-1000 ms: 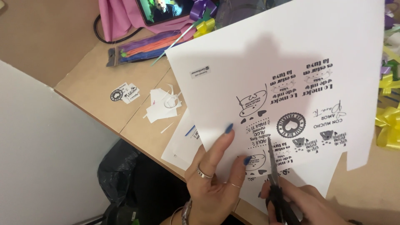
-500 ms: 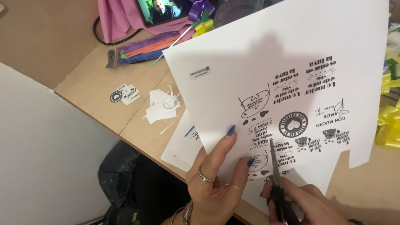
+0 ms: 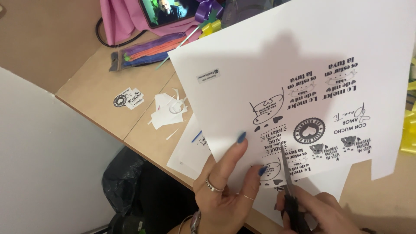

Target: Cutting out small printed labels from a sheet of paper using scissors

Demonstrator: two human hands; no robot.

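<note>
A large white printed sheet (image 3: 303, 78) is held up over the wooden table (image 3: 91, 86). The left hand (image 3: 225, 190) pinches its lower edge, fingers curled closed on it. The right hand (image 3: 320, 212), partly cut off below, grips scissors (image 3: 288, 190) with blades apparently part-open in the paper. White paper scraps (image 3: 169, 110) and a small cut-out label (image 3: 129, 99) lie to the left; the sheet hides much of the table.

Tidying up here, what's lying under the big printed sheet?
Under the printed sheet, another white paper pokes out on the wooden table; whatever else lies beneath is covered.
</note>
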